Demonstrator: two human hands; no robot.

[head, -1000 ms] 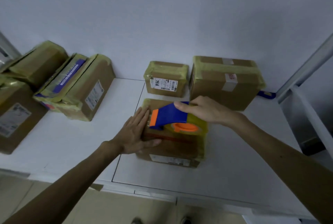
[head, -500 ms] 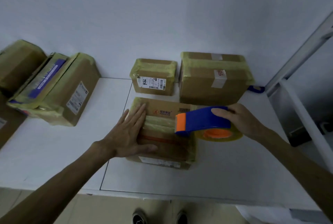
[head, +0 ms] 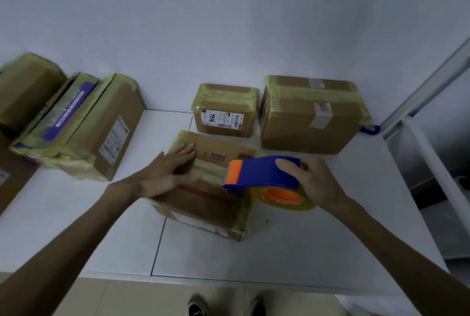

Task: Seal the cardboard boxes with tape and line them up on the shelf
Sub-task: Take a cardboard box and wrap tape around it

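A flat cardboard box (head: pixel 211 204) with yellowish tape bands lies near the shelf's front edge. My left hand (head: pixel 167 173) presses flat on its top left part, fingers spread. My right hand (head: pixel 314 183) grips a blue and orange tape dispenser (head: pixel 262 172) holding a yellowish tape roll (head: pixel 284 197) at the box's right edge. Its orange blade end points left over the box top.
A small taped box (head: pixel 225 109) and a larger taped box (head: pixel 311 112) stand against the wall behind. Several taped boxes (head: pixel 84 127) lean together at the left. A white shelf (head: pixel 292 247) carries them. A metal frame (head: pixel 429 153) rises at right. My shoes (head: pixel 226 306) show below.
The dispenser travelled from the box's top middle to its right edge, laying tape across. The box has turned slightly, and my left hand stayed pressed on it.
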